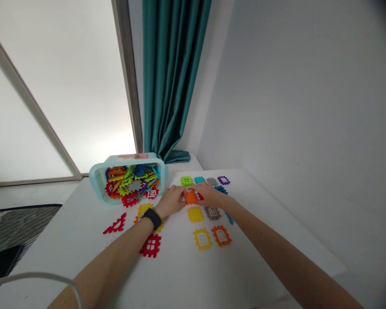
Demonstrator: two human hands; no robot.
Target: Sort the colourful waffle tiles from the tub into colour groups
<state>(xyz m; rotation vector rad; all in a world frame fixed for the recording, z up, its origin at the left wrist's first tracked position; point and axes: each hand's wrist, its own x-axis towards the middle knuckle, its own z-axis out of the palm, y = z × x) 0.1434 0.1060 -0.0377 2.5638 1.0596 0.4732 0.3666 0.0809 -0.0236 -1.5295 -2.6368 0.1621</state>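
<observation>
Between my two hands is an orange interlocking plastic tile [191, 197] with toothed edges. The closed fingers of my left hand [173, 201] grip its left side; a dark watch [152, 218] is on that wrist. At its upper right edge, the bent fingers of my right hand [209, 195] are closed on it, and a bit of red plastic [200, 196] shows beside them. Just below the hands lie a plain yellow tile [195, 214] and a grey window tile [212, 213]. Above them is a lime green tile [186, 181]. My right hand partly covers a dark blue tile [221, 189].
A pale blue bin [98, 189] lies on its side at the back left, full of mixed tiles. On the white table [176, 274] are a red triangle [116, 224], a red window tile [151, 246], a yellow frame tile [202, 239] and an orange one [221, 235]. A cable [35, 275] crosses the lower left.
</observation>
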